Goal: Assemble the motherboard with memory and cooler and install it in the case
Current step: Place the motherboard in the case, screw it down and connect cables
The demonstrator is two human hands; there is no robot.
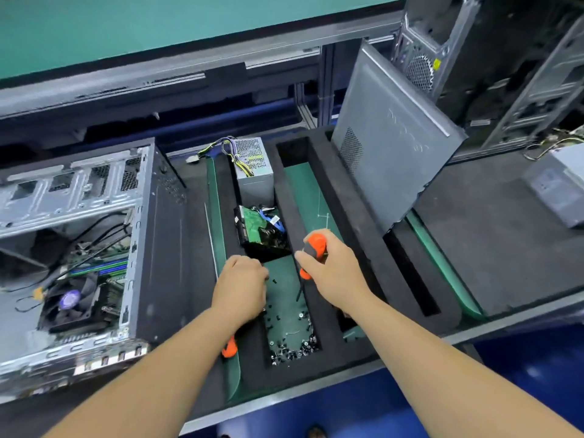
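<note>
- Landmark: the black foam tray with green-floored slots, at centre of the bench.
- Left of the tray, 1 open grey steel computer case lies on its side. The green motherboard sits inside it, with 1 black fan cooler and the blue and green memory sticks fitted; their count is unclear.
- Judgement: assembly is done and the board is placed; screwing it down appears to remain.
- Left hand hangs curled over the tray's middle slot, above the loose black screws; whether it pinches 1 cannot be told.
- Right hand grasps 1 orange-and-grey screwdriver, tip down over the same slot.
- A 2nd orange handle lies in the tray's leftmost slot.
- In the tray: 1 silver power supply, 1 hard drive, 1 grey side panel leaning upright.
</note>
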